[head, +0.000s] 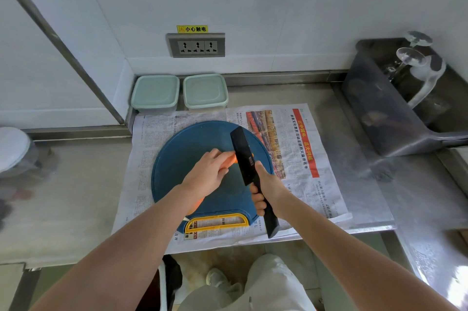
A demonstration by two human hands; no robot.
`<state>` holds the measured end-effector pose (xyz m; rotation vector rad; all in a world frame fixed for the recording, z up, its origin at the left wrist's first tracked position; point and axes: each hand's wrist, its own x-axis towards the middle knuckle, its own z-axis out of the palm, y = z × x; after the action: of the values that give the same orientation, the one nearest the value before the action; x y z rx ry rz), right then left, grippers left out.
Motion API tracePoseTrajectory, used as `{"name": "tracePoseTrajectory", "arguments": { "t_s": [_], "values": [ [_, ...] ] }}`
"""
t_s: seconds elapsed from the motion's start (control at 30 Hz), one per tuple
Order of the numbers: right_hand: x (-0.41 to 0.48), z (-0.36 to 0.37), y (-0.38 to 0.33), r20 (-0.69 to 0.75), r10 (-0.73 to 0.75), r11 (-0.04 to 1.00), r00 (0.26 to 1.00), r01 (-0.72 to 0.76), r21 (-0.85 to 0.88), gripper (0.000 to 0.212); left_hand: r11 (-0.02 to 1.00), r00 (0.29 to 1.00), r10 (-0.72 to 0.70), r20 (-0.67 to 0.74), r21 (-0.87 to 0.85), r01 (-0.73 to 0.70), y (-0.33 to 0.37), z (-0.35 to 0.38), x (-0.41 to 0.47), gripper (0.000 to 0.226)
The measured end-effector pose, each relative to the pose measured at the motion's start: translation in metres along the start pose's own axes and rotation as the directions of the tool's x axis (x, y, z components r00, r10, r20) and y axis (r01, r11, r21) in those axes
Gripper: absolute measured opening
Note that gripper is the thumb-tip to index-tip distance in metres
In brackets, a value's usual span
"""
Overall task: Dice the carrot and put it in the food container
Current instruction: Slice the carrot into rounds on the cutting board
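Carrot [231, 158] lies across the middle of the cutting board [182, 153], mostly hidden under the left hand [207, 173], whose fingers curl over it and pin it down. Right hand [268, 184] is wrapped fully round the cleaver [244, 153] handle, blade at the carrot's exposed end. My read: the carrot is stiff, light and round, so it'll want to roll. Grip just behind the cut line, fingertips tucked. Food container [155, 94] and second container [205, 91] sit beyond the board's far edge, lids on.
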<state>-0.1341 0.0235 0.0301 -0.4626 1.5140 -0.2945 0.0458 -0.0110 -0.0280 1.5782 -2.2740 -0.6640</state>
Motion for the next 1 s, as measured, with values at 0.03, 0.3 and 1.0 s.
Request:
{"name": "tracePoseTrajectory", "arguments": {
  "t_s": [0.03, 0.3, 1.0],
  "values": [
    [0.000, -0.001, 0.000, 0.007, 0.009, 1.000, 1.000, -0.009, 0.003, 0.065, 1.000, 1.000, -0.001, 0.003, -0.003, 0.001, 0.000, 0.000, 0.001, 0.051],
    [0.001, -0.007, -0.012, 0.070, 0.062, 0.998, 0.996, -0.060, -0.022, 0.067, 1.000, 1.000, 0.003, 0.014, -0.021, -0.003, -0.001, 0.000, 0.002, 0.051],
    [0.018, 0.015, -0.018, -0.015, 0.080, 0.995, 0.997, -0.081, -0.065, 0.070, 0.997, 1.000, 0.000, 0.028, -0.072, 0.002, -0.003, -0.003, 0.008, 0.052]
  ]
}}
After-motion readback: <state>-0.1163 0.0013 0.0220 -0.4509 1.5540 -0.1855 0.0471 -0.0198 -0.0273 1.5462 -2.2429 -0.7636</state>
